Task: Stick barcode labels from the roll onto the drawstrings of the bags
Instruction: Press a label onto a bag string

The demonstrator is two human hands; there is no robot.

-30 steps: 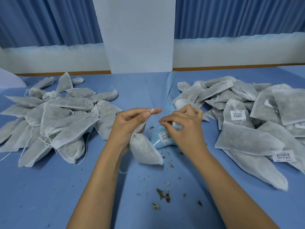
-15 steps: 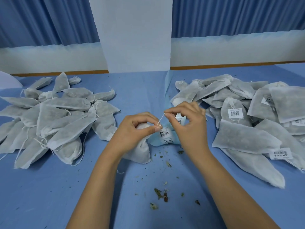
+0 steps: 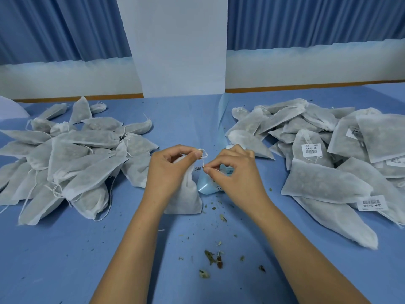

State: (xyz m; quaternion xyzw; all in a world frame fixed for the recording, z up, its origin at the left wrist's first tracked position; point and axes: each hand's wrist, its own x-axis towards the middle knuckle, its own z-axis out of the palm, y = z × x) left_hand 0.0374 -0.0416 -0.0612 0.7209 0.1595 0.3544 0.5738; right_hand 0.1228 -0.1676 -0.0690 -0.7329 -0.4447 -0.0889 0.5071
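Observation:
A white drawstring bag (image 3: 186, 198) stands on the blue table in front of me, partly behind my left hand (image 3: 169, 170). That hand pinches the bag's drawstring (image 3: 203, 154) near its looped top. My right hand (image 3: 234, 172) pinches the same string lower down, between thumb and forefinger. Just behind my right hand lies the light-blue label roll (image 3: 207, 185), its backing strip running away toward the wall. Whether a label is in my right fingers is hidden.
A heap of unlabelled bags (image 3: 65, 159) lies at the left. A heap of bags with barcode labels (image 3: 328, 163) lies at the right. Dried herb crumbs (image 3: 213, 257) are scattered on the table (image 3: 131, 260) near me. A white pillar (image 3: 175, 51) stands behind.
My left hand has lifted the string's top a little and the bag stands more upright. My right hand has shifted down the string. The hands stay close together.

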